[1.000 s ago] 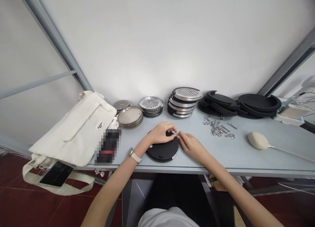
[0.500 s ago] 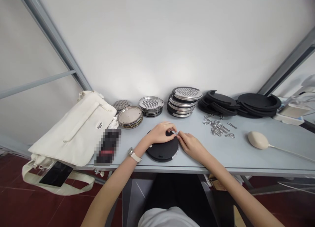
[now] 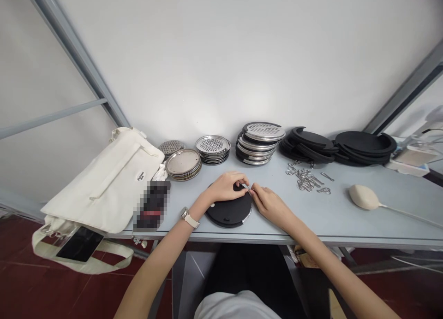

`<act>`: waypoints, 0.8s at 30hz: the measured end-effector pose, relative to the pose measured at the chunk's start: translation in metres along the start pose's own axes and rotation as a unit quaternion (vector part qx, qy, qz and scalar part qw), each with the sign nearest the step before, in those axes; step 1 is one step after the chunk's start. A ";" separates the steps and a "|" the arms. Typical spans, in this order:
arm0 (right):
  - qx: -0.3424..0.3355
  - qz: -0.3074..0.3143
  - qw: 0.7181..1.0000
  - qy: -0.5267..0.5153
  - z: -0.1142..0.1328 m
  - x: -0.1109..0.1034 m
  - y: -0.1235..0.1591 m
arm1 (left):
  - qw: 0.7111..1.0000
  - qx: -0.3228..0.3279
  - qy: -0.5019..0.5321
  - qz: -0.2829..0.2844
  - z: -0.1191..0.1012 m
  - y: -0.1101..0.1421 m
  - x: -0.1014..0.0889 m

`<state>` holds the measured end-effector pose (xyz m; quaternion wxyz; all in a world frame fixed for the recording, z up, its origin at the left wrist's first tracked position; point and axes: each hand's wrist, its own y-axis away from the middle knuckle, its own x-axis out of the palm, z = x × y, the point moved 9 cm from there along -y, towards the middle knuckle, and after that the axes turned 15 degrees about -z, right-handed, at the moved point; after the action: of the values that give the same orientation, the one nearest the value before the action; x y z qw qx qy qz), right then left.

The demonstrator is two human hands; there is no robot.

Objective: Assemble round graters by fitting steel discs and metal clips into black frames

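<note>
A round black disc lies flat near the front edge of the table, with a strip of bright metal showing along its right rim. Over its far side rests my left hand, thumb and fingers pinched at a small silvery metal piece. From the right, my right hand pinches the other end of that piece, close to the disc's edge. Fingers cover most of the piece, so its exact kind is unclear. Beyond my right hand lies a loose pile of small metal clips.
Along the wall stand perforated grater discs, plain metal discs, a taller stack of rimmed grater plates and black plastic holders. A white bag lies left; a cream corded device sits right.
Almost nothing differs. Both hands stay pinched at the small metal piece over the disc's edge, with the right fingers shifted very slightly.
</note>
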<state>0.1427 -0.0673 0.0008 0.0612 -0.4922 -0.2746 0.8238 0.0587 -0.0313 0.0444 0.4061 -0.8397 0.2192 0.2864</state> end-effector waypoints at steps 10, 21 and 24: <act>-0.002 -0.012 1.000 0.004 0.000 -0.002 0.000 | 1.000 -0.006 0.002 0.005 0.001 0.000 0.001; -0.004 -0.017 1.000 0.018 0.001 -0.004 -0.001 | 1.000 -0.003 0.004 0.011 0.000 0.000 0.000; 0.000 -0.013 1.000 0.020 0.001 -0.003 0.000 | 1.000 -0.001 0.005 0.009 -0.001 0.000 0.000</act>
<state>0.1438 -0.0684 0.0038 0.0769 -0.5049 -0.2798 0.8130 0.0589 -0.0320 0.0452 0.4013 -0.8396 0.2287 0.2859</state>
